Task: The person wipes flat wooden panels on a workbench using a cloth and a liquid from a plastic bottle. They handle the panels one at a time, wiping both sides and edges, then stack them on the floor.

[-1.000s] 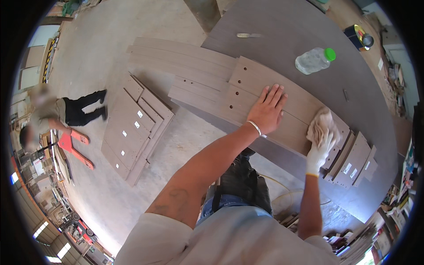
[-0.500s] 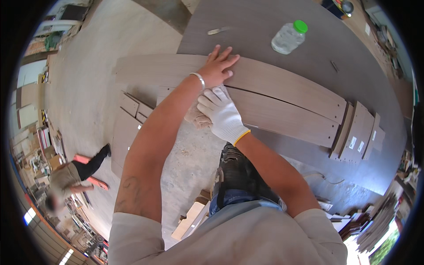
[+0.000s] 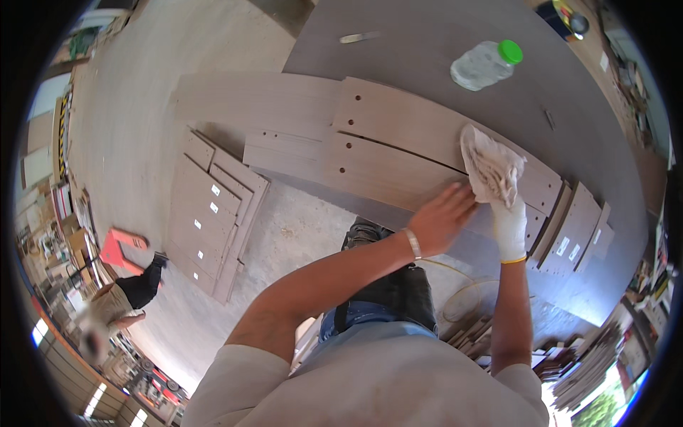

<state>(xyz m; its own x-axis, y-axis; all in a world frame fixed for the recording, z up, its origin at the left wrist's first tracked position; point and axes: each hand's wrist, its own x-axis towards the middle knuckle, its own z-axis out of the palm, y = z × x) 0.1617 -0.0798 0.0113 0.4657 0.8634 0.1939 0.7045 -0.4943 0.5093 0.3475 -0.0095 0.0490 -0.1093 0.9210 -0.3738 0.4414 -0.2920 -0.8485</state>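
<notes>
Two long wood-grain panels lie side by side on a dark work surface: the far panel [image 3: 405,114] and the near panel [image 3: 388,167], with round holes at their ends. My bare left hand [image 3: 445,217], a bracelet at its wrist, rests at the near panel's edge, fingers stretched out and slightly blurred. In a white knitted glove, my right hand [image 3: 509,231] grips a crumpled pale rag [image 3: 493,164]. The rag lies across the seam onto the far panel and hides most of the gloved fingers. My left fingertips are close beside the rag.
Farther back stand a clear jar with a green lid [image 3: 487,65] and a small flat tool [image 3: 359,37]. Stacked boards [image 3: 576,228] lie at the right end. On the left is another board stack [image 3: 206,220]. A person [image 3: 117,302] is beyond it, near a red-orange pallet truck [image 3: 124,249].
My right hand has carried the rag rightward along the panels. My left hand has left the far panel and moved right and nearer, uncovering the panels' left ends.
</notes>
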